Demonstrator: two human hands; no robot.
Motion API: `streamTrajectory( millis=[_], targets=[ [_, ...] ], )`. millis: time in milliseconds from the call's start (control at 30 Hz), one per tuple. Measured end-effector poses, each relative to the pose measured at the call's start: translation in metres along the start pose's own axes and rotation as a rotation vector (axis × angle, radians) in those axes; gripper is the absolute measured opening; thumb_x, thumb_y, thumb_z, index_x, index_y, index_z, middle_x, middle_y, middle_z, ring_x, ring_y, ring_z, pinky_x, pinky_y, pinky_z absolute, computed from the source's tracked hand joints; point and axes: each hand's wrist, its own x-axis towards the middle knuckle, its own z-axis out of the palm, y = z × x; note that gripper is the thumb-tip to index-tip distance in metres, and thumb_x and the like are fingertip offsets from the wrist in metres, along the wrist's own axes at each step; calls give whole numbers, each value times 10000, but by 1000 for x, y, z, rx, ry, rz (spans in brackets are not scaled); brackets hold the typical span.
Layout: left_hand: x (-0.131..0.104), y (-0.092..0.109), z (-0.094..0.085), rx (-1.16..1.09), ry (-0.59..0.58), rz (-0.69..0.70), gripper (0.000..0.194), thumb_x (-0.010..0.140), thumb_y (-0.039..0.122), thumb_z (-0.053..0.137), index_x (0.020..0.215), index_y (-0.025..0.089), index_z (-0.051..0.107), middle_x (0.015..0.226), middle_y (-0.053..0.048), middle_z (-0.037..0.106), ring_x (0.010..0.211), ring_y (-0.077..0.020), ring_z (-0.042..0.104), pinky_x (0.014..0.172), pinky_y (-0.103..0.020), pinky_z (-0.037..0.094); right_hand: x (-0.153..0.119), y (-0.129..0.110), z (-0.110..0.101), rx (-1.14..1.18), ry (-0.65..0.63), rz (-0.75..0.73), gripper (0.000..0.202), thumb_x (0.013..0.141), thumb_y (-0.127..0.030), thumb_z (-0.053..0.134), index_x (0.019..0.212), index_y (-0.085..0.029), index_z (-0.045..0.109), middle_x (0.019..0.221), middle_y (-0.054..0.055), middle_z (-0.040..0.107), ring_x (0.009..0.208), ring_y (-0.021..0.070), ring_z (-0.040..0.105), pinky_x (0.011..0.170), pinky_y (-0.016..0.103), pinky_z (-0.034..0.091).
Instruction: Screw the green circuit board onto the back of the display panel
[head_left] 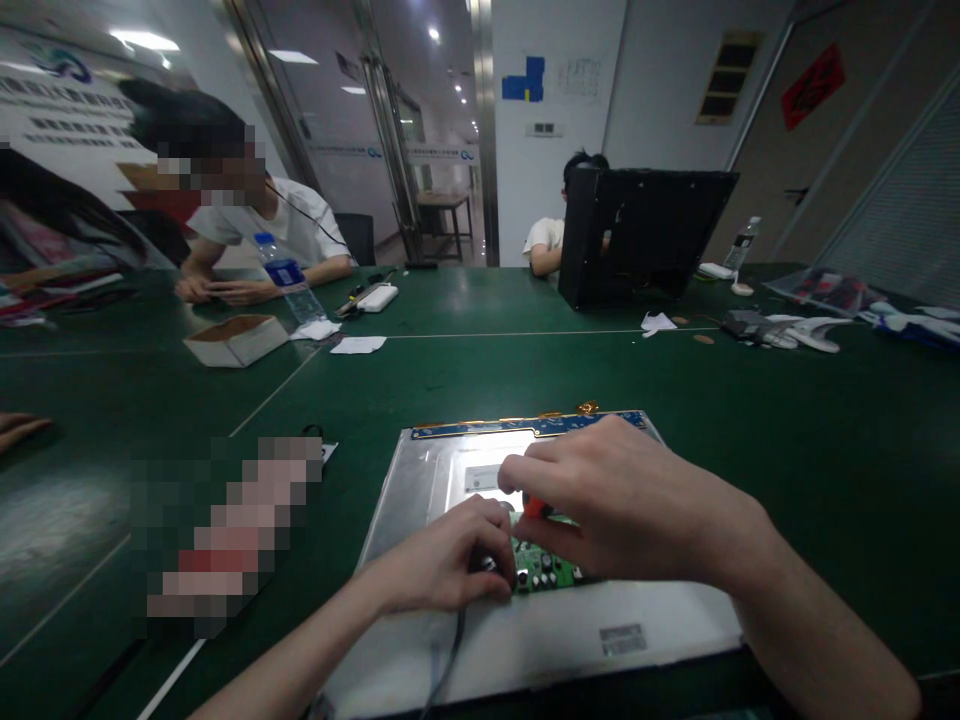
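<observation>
A flat display panel (420, 470) lies back-side up on the table in front of me. A green circuit board (541, 572) rests on its middle. My right hand (615, 500) is closed around an orange-red screwdriver (534, 507) over the board; its tip is hidden by the fingers. My left hand (450, 555) is curled at the board's left edge, thumb and fingers drawn together; what lies between them is hidden. A dark cable (452, 650) runs from under that hand towards me. Along the panel's far edge runs a blue circuit strip (480, 428).
Left of the panel lies a blurred-out flat item (240, 530). Beyond stand an open box (236, 340), a water bottle (289, 280) and a black casing (645, 240). Co-workers sit at the left and far side. Loose parts (787, 328) lie at the right.
</observation>
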Motion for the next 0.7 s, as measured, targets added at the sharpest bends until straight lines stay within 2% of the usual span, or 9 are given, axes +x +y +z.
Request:
streamTrajectory(
  millis=[300, 467, 700],
  targets=[
    [2, 2, -3, -46, -11, 43, 66, 741, 172, 709, 800, 198, 719, 827, -3, 573, 745, -160, 532, 598, -229, 401, 0, -3, 4, 35, -37, -48, 98, 904, -270, 514, 876, -177, 529, 765, -8, 621, 612, 104, 472, 529, 266, 263],
    [3, 0, -3, -18, -18, 29, 79, 737, 183, 701, 815, 187, 712, 769, 2, 591, 731, -168, 540, 601, -231, 393, 1, -4, 4, 32, -38, -63, 94, 897, -269, 523, 883, -176, 530, 777, -7, 623, 622, 107, 468, 532, 272, 263],
    [4, -1, -2, 15, -32, 28, 119, 763, 232, 672, 854, 171, 720, 805, -17, 632, 742, -180, 554, 607, -232, 401, 1, -5, 8, 16, -19, -99, 101, 890, -284, 524, 899, -185, 541, 760, -8, 617, 599, 106, 434, 516, 273, 229]
  ],
)
